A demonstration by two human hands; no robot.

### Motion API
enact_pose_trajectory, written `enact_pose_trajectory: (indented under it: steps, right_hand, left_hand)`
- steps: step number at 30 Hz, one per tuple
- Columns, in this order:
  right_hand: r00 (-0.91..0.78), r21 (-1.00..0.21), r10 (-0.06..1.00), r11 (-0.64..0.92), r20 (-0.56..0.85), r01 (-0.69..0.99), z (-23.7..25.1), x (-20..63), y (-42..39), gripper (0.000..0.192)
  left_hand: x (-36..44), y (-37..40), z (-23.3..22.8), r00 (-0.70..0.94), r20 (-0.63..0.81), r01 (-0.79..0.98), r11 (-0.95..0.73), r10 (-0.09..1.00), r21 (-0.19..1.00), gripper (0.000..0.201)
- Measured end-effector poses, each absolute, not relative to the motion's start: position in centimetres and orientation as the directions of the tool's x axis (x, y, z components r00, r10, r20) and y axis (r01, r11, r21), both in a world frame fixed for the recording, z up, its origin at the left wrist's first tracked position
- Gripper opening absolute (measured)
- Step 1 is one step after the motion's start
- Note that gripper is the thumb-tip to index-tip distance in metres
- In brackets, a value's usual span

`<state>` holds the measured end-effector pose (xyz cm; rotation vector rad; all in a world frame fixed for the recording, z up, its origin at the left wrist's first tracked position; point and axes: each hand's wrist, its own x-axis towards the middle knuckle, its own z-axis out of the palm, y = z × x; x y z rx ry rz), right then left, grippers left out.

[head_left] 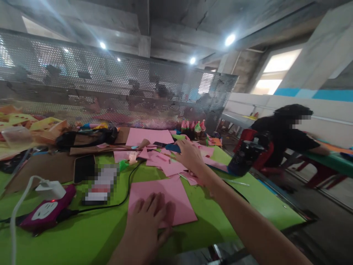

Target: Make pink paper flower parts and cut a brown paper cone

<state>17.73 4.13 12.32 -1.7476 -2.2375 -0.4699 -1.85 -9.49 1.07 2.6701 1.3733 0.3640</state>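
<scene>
My left hand lies on a square pink sheet near the front of the green table, fingers spread and pressing on it. Stretched further out, my right hand has its fingers and thumb around the end of a flat dark blue object, whose kind I cannot make out. Beneath and around that hand are loose pink paper pieces in a scattered heap. Behind them a larger pink sheet lies flat.
On the left of the green table are a purple power strip with a white plug, two phones and brown cardboard. Pink and green cone-shaped items stand at the back. A dark tumbler is at right, near a seated person.
</scene>
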Motion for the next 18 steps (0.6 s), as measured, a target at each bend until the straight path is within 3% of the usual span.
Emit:
enact_pose_trajectory:
  steps: [3, 6, 11, 14, 18]
  right_hand:
    - [-0.235, -0.047, 0.897, 0.271, 0.376, 0.961, 13.0, 19.8, 0.2, 0.043]
    - [-0.305, -0.197, 0.903, 0.372, 0.302, 0.907, 12.3, 22.8, -4.7, 0.035]
    - [-0.225, -0.396, 0.962, 0.268, 0.153, 0.878, 9.3, 27.8, -12.0, 0.043]
    - [-0.153, -0.436, 0.986, 0.166, 0.064, 0.885, 7.8, 29.7, -15.1, 0.041]
    - [-0.141, -0.433, 0.989, 0.146, 0.043, 0.889, 6.5, 31.0, -17.4, 0.039]
  left_hand:
    - [-1.5, -9.5, 1.9, 0.551, 0.14, 0.8, -0.568, 0.823, 0.194, 0.058]
    - [-0.8, -9.5, 2.6, 0.566, 0.145, 0.79, -0.585, 0.811, 0.183, 0.059]
    - [1.3, -8.8, 2.9, 0.597, 0.152, 0.764, -0.616, 0.788, 0.19, 0.052]
    - [2.2, -8.3, 2.2, 0.6, 0.162, 0.763, -0.621, 0.784, 0.181, 0.05]
    - [2.2, -8.2, 1.0, 0.602, 0.174, 0.763, -0.626, 0.779, 0.163, 0.051]
